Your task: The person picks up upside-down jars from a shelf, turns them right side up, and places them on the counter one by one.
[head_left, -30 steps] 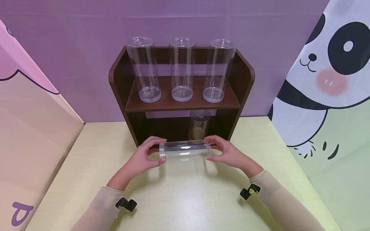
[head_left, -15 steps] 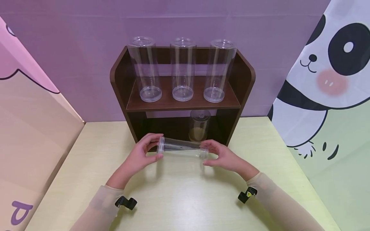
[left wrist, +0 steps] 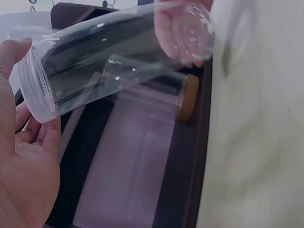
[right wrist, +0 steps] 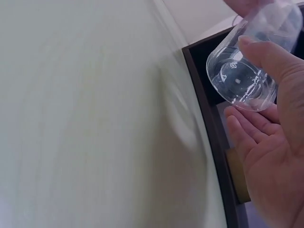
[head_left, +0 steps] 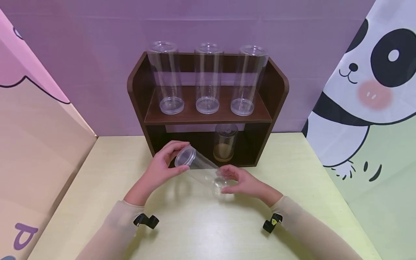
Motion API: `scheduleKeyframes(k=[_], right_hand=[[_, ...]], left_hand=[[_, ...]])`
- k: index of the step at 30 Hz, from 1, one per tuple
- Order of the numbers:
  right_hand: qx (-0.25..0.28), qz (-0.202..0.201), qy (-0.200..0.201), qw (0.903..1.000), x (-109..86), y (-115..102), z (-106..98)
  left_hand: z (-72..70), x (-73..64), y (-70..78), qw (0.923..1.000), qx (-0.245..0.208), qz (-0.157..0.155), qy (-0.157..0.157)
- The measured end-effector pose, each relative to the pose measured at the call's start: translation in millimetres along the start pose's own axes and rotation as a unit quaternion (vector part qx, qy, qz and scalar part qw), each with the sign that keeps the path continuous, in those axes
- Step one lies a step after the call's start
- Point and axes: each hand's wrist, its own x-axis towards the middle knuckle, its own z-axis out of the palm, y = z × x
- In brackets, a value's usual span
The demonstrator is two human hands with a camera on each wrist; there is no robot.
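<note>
A clear plastic jar (head_left: 203, 167) is held in the air before the shelf, tilted with its lid (head_left: 186, 156) end up and to the left. My left hand (head_left: 164, 162) grips the lid end between thumb and fingers. At the lower, bottom end, my right hand (head_left: 242, 182) holds the jar, thumb on the near side and fingers on the far side. In the left wrist view, the see-through wall of the jar (left wrist: 109, 52) looks empty. The round base of the jar (right wrist: 237, 80) faces the right wrist camera.
Behind the hands stands a dark brown two-level shelf (head_left: 211, 118). Three tall clear jars, the left (head_left: 169, 79), middle (head_left: 208, 79) and right (head_left: 248, 79), stand on its upper board. Another clear jar (head_left: 224, 144) with a tan bottom stands in the lower compartment, close behind my right hand.
The jar went from level to tilted: its lid end rose and turned toward the head camera, while the base end dropped. My right hand moved left and down, and my left hand rose slightly.
</note>
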Motion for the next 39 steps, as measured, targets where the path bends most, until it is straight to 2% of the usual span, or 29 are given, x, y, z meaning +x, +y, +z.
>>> scheduleKeyframes(k=[3, 10, 20, 25, 30, 39], right_hand=[[0.011, 0.002, -0.01, 0.9999, 2.7, 2, 5], [0.031, -0.023, -0.023, 0.999, 10.8, 1, 18], [0.009, -0.026, -0.008, 0.9996, 20.1, 0, 31], [-0.014, -0.002, 0.008, 0.9999, 22.5, -2, 35], [-0.018, 0.012, 0.018, 0.9996, 24.3, -3, 37], [-0.036, 0.003, 0.023, 0.9991, 27.6, -5, 38]], left_hand=[[4.6, 4.6, 6.4, 0.9999, -0.012, 0.009, -0.003], [16.7, 13.2, 15.0, 0.999, -0.036, 0.02, -0.014], [30.9, 23.6, 20.5, 0.9983, -0.036, 0.029, -0.036], [34.2, 25.8, 20.9, 0.9975, -0.042, 0.03, -0.047], [35.7, 25.6, 21.5, 0.9981, -0.031, 0.017, -0.051], [36.0, 22.9, 21.2, 0.9988, -0.017, 0.017, -0.043]])
